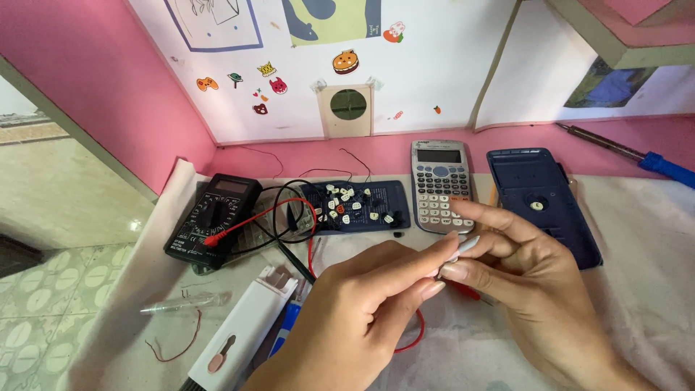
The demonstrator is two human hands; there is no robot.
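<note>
Left hand [369, 304] and right hand [521, 268] meet near centre, both pinching a small white piece [465, 246]; calculator [440, 185] just beyond; multimeter [213, 215] far left.

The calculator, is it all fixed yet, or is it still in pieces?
Still in pieces. Done: the dark blue back cover is off, and loose key caps lie on a dark panel beside the calculator. In hand: the left hand and right hand pinch a small white part together. Left: caps and cover are not back on. The multimeter sits nearby.
</note>
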